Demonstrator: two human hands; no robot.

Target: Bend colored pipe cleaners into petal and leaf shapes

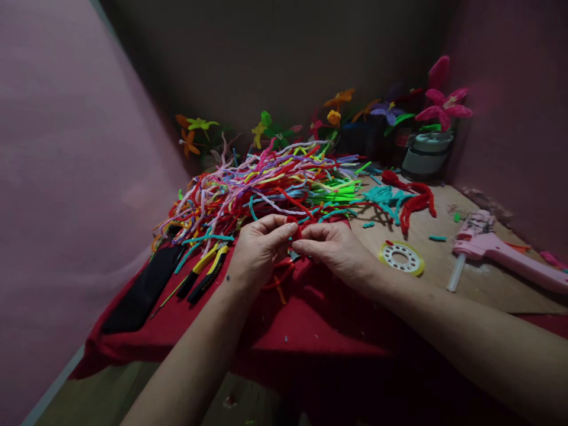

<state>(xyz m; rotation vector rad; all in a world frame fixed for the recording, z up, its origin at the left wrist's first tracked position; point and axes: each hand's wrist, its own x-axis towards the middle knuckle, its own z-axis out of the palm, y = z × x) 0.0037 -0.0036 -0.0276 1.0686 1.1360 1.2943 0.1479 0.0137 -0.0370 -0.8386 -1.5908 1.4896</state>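
Note:
Between my two hands is a red pipe cleaner (296, 229), pinched at both sides above the table's near part. My left hand (265, 239) closes thumb and forefinger on it from the left. From the right, my right hand (331, 247) grips it with thumb and fingertips. The fingers cover most of it, so its full shape is hidden. Just behind the hands lies a big heap of pipe cleaners (266, 183) in many colours. Yellow-and-black pliers (206, 269) rest left of my left hand.
A black phone (144, 290) lies at the left. On a board (355, 290) at right are a tape roll (419, 264), a pink glue gun (501, 248), turquoise pieces (386, 196) and red pieces (419, 201). Pipe-cleaner flowers (445, 109) stand along the back. A red cloth (310, 331) covers the table.

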